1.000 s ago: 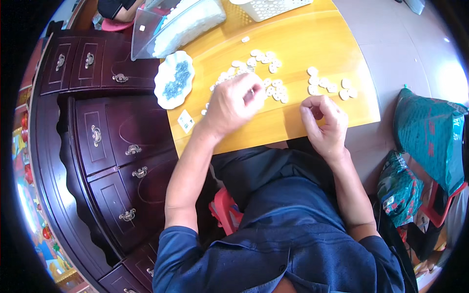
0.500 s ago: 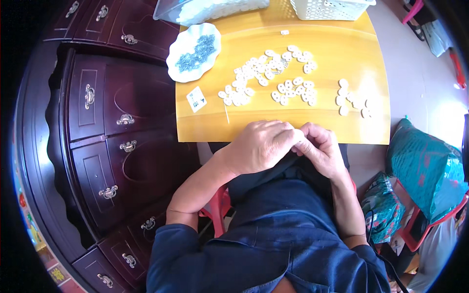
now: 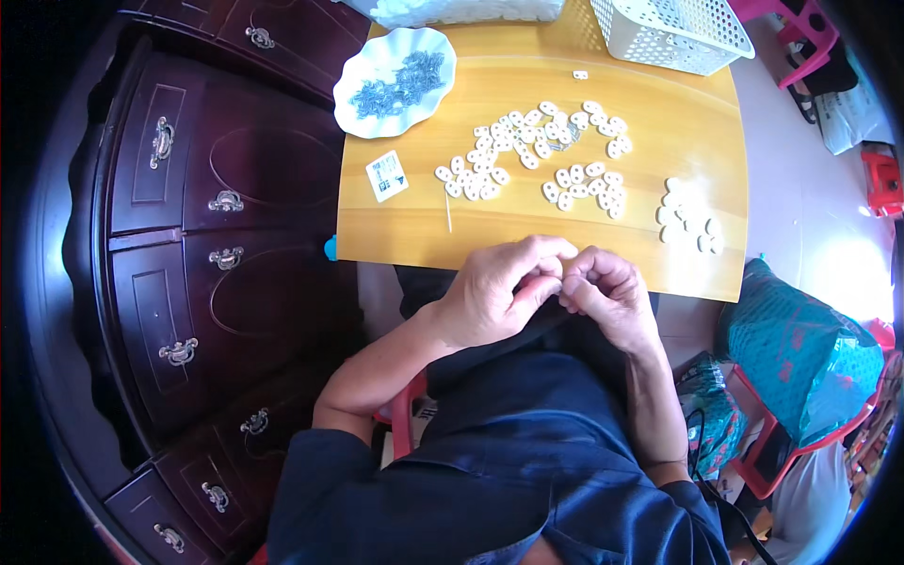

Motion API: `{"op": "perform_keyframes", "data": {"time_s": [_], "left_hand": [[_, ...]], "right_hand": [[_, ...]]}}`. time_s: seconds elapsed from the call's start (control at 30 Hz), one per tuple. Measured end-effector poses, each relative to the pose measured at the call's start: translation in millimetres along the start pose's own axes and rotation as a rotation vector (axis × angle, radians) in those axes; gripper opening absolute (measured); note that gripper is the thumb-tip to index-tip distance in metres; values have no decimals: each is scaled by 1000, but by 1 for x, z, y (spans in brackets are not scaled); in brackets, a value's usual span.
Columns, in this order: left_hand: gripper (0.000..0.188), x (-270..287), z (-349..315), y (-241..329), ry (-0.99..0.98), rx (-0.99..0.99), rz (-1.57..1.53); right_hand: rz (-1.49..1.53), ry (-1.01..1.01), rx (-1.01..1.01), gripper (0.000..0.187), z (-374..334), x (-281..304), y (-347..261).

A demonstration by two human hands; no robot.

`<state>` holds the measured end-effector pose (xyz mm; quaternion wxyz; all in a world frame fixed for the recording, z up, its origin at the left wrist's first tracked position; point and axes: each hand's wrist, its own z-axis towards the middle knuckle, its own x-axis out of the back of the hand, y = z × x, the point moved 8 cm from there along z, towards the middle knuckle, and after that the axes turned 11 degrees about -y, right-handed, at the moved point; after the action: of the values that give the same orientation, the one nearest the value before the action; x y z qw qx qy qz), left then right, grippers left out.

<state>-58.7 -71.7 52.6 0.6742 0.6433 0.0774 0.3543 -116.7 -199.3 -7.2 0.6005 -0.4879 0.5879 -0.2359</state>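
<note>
My left hand (image 3: 507,290) and my right hand (image 3: 612,294) meet at the table's near edge, above my lap. Thumb and fingertips are pinched together on both, and whatever lies between them is too small or hidden to make out. Beyond them, small white oval pieces with two holes (image 3: 576,173) lie in loose clusters on the yellow wooden table (image 3: 395,226). A separate group of white pieces (image 3: 671,185) is at the right. Thin dark metal-looking pieces (image 3: 405,87) fill part of a scalloped white dish (image 3: 347,105) at the far left.
A printed white card (image 3: 386,176) and a thin white stick (image 3: 449,212) lie left of the clusters. At the far right stands a perforated white basket (image 3: 659,38). A dark wooden cabinet (image 3: 188,282) flanks the table's left; a teal bag (image 3: 800,348) sits to the right.
The whole view has shifted and tilted slightly. My left hand has turned so that its thumb and forefinger show more plainly; both hands stay pinched together at the table edge.
</note>
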Motion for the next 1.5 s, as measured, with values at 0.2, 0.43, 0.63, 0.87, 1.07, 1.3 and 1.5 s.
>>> {"op": "perform_keyframes", "data": {"time_s": [0.2,0.43,0.63,0.87,1.07,1.3,1.5], "left_hand": [[30,10,-9,-13,119,62,-195],[31,11,-19,-22,149,108,-150],[28,-1,-37,-42,124,215,-177],[28,-1,-43,-47,145,203,-157],[28,1,-45,-47,162,192,-129],[28,1,-47,-49,163,180,-151],[29,2,-50,-53,173,178,-151]], "right_hand": [[-357,41,47,3,12,-3,-8],[-838,216,121,7,39,1,-58],[-1315,426,306,9,72,19,-76],[-1501,458,241,6,95,35,-77],[-1447,423,252,8,111,34,-94],[-1550,334,94,12,146,40,-86],[-1586,267,66,12,155,36,-83]]}}
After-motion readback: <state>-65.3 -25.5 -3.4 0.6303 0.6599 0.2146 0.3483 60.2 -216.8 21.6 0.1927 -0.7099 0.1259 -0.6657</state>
